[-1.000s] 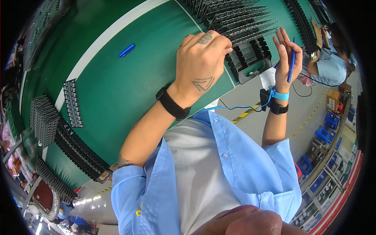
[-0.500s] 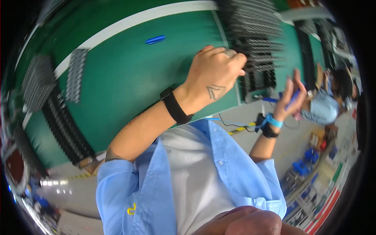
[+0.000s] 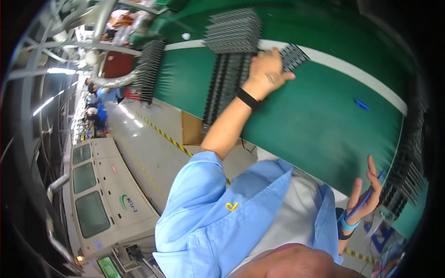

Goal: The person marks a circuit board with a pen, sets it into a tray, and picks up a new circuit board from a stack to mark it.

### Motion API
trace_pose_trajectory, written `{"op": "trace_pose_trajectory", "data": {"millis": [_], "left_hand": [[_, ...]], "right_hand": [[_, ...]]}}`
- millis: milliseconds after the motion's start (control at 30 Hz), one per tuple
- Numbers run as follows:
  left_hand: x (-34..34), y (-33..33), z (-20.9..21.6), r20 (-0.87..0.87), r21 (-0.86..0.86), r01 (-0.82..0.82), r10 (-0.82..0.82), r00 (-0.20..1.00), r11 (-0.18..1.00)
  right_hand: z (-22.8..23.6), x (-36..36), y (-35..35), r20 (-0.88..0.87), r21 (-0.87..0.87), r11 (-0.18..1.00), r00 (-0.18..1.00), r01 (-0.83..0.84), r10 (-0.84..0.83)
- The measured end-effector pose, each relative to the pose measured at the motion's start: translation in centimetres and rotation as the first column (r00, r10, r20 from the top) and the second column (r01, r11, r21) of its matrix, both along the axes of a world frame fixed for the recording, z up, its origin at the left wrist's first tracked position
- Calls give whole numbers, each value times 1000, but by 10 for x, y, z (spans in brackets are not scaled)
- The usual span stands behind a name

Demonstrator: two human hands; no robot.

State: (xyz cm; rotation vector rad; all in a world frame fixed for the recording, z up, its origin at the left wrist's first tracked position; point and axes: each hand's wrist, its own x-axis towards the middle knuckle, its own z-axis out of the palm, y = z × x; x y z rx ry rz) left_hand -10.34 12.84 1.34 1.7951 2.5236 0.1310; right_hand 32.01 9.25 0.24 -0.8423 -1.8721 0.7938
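My left hand (image 3: 268,72), with a black band at its wrist, reaches over the far part of the green table (image 3: 320,120). It is beside a black slotted rack (image 3: 227,83) and the near end of a dark ridged strip (image 3: 294,56). Its thumb stands out from the fingers; the fingertips are partly hidden, and nothing shows held. At the lower right, my right hand (image 3: 367,197) has a thin blue pen-like tool (image 3: 366,201) lying across its palm, with several fingers stretched out. A blue band circles that wrist.
A stack of grey finned plates (image 3: 233,30) rises behind the rack. Another finned rack (image 3: 150,69) stands farther left, and dark racks (image 3: 405,171) line the right. A small blue object (image 3: 361,104) lies on the table. A large pale machine (image 3: 109,194) stands at lower left.
The view has swung left. My left hand has left the right-hand rack and reached the rack and strip at the left. My right hand still carries the blue tool.
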Motion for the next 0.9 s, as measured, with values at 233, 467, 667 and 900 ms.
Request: {"op": "trace_pose_trajectory", "data": {"millis": [233, 467, 667, 900], "left_hand": [[90, -70, 2, -56, 146, 206, -200, 978, 968], [146, -121, 8, 239, 230, 325, -377, 895, 917], [123, -160, 14, 292, 130, 237, -266, 919, 963], [127, -105, 3, 312, 286, 414, -492, 813, 864]], "right_hand": [[6, -68, 15, 274, -243, 962, 942, -126, 192], [-1, -71, -2, 428, -106, 976, 877, -192, 219], [13, -72, -13, 445, -268, 950, 855, -157, 267], [2, -76, -2, 291, -337, 939, 941, -67, 172]]}}
